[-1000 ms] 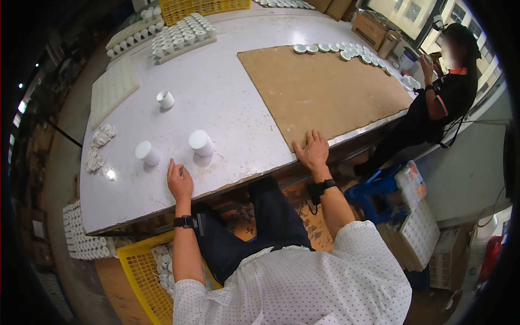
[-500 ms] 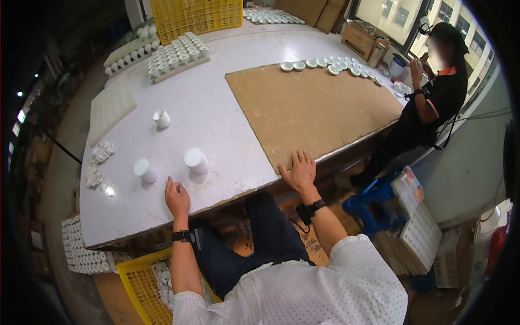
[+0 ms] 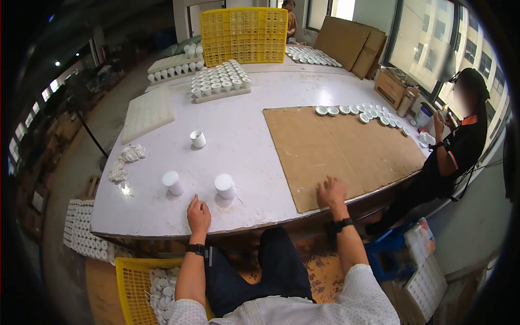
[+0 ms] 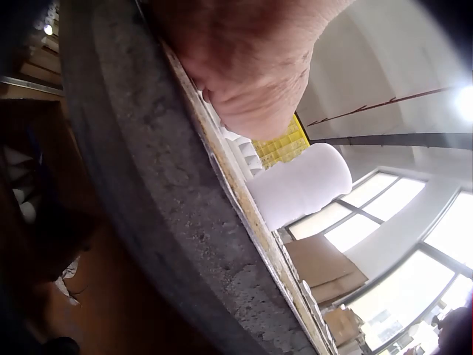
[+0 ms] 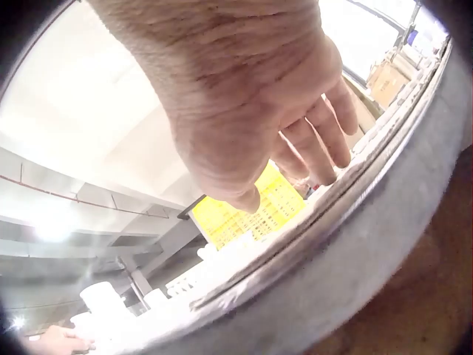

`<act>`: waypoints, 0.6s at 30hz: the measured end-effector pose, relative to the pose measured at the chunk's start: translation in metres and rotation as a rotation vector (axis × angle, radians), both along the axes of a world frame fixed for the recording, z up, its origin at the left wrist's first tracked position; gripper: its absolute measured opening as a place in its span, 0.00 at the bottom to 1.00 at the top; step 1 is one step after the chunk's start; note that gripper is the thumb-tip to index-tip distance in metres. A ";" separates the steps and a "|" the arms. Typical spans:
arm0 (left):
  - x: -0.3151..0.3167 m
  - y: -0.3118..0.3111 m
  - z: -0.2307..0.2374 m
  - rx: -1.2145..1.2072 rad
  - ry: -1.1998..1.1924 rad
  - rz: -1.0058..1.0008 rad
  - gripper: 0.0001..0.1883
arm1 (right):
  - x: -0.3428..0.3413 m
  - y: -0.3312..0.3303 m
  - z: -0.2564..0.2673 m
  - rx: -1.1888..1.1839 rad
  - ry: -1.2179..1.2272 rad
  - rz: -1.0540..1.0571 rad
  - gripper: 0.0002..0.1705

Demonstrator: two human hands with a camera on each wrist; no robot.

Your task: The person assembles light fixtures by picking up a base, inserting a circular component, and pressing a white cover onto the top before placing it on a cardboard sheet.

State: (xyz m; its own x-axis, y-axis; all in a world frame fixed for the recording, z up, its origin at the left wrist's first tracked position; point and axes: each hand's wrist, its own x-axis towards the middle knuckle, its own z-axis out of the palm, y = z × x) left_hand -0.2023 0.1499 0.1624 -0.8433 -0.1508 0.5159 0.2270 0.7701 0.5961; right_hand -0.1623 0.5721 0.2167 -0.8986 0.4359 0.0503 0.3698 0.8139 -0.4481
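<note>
My left hand rests at the front edge of the white table, fingers loosely bent, holding nothing. Just beyond it stand two white cylinders, one on either side of its fingertips. Farther back is a white cup with its opening up. My right hand is over the near edge of the brown board, fingers spread and slightly bent, with nothing in it. In the right wrist view the fingers of that hand point down toward the board; contact is hard to tell.
Small white dishes line the board's far edge. Trays of white cups, a yellow crate and a crumpled cloth are on the table. A person in black stands at the right. A yellow basket sits below the table's front.
The head view has tilted up, showing more of the room and another person at the back. My right hand's fingers have lifted and bent a little; the left hand looks much the same.
</note>
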 end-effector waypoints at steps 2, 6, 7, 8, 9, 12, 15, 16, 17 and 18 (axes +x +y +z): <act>-0.002 -0.002 0.000 -0.022 -0.004 -0.015 0.06 | -0.010 0.013 -0.014 0.328 0.127 -0.038 0.31; -0.005 -0.005 -0.004 -0.020 0.015 -0.021 0.07 | -0.009 0.001 -0.018 0.270 0.046 -0.104 0.31; -0.005 -0.004 -0.006 -0.001 0.019 -0.008 0.07 | -0.008 0.001 -0.014 0.265 0.029 -0.119 0.31; -0.002 -0.001 0.001 0.021 0.007 -0.013 0.08 | -0.007 0.000 -0.012 0.257 0.038 -0.112 0.31; -0.001 0.000 0.002 0.017 -0.008 -0.023 0.08 | -0.006 0.001 -0.013 0.250 0.051 -0.101 0.31; -0.004 -0.003 0.000 -0.014 -0.014 -0.004 0.09 | -0.008 0.002 -0.016 0.249 0.061 -0.118 0.31; -0.002 -0.003 0.002 -0.019 -0.031 -0.010 0.09 | -0.008 0.001 -0.016 0.237 0.081 -0.125 0.31; -0.003 -0.003 0.001 -0.020 -0.037 -0.018 0.09 | -0.008 0.002 -0.015 0.234 0.099 -0.123 0.31; -0.004 -0.004 0.001 -0.022 -0.038 -0.016 0.09 | -0.008 0.002 -0.015 0.234 0.092 -0.133 0.31; -0.004 -0.003 0.002 -0.026 -0.038 -0.014 0.09 | -0.008 0.002 -0.016 0.233 0.112 -0.129 0.30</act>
